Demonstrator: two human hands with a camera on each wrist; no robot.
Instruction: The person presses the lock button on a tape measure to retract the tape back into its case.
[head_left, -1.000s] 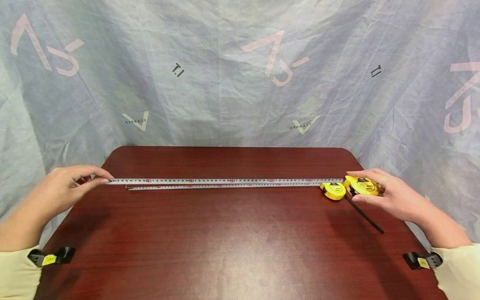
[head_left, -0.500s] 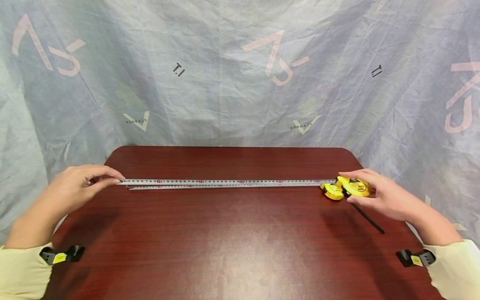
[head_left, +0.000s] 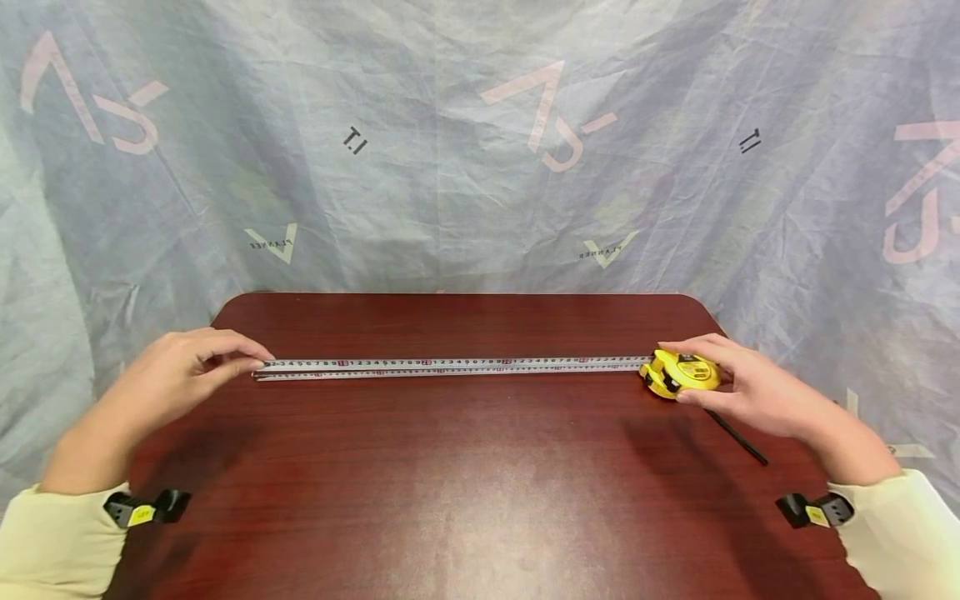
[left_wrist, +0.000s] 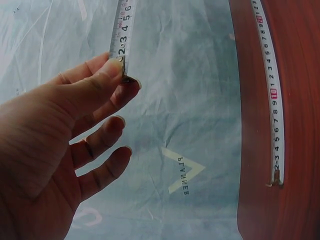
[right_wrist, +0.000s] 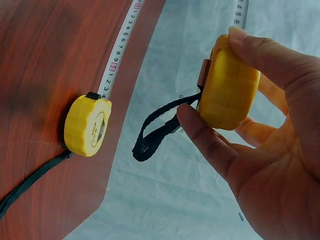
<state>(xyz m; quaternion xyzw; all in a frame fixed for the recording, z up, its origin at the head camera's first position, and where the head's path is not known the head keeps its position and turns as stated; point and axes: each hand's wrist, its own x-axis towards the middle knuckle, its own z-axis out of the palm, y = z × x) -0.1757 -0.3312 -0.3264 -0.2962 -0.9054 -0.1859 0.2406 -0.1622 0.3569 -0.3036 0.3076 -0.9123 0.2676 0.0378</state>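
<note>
Head view: shorter than a second ago, the held blade [head_left: 390, 363]; you seem to be winding it in.
Left hand [head_left: 168, 367]: you're pinching that blade's end.
Right hand [head_left: 765, 387]: you're gripping the yellow case [right_wrist: 232, 82], above the surface [head_left: 480, 475].
Second tape [right_wrist: 82, 127]: lying extended there.

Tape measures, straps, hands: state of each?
Held tape measure: raised off the table
Held blade: extended, straight
Held strap: hanging in a loop
Resting tape measure: on the table
Resting blade: extended along the table
Resting strap: stretched out from its case
Left hand: pinching the held blade's end
Right hand: gripping the held tape measure
</note>
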